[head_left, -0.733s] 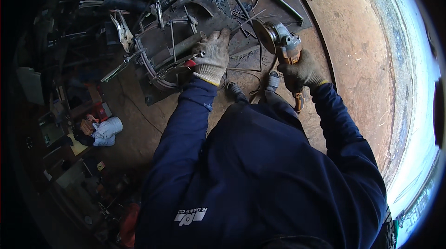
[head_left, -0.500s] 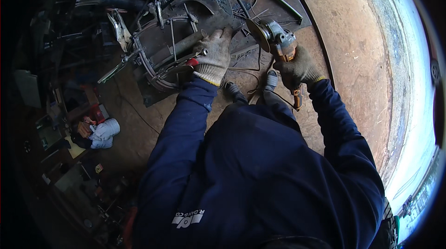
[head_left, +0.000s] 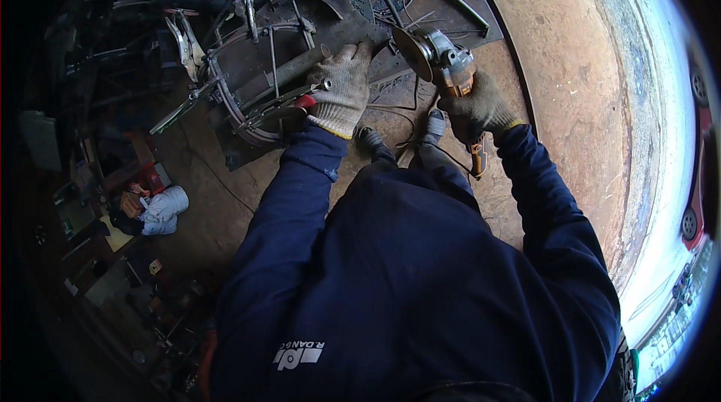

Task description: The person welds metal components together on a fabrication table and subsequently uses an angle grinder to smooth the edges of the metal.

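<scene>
Your gloved right hand grips the angle grinder, its disc at ten o'clock from your knuckles. At nine o'clock, your left hand overlies the metal table, its hold unclear.

White lettering stands on the front of the dark blue jacket, upside down in view, well below the left grip and slightly to its left. Its short row of small letters sits just above a larger, letter-like white emblem.
</scene>
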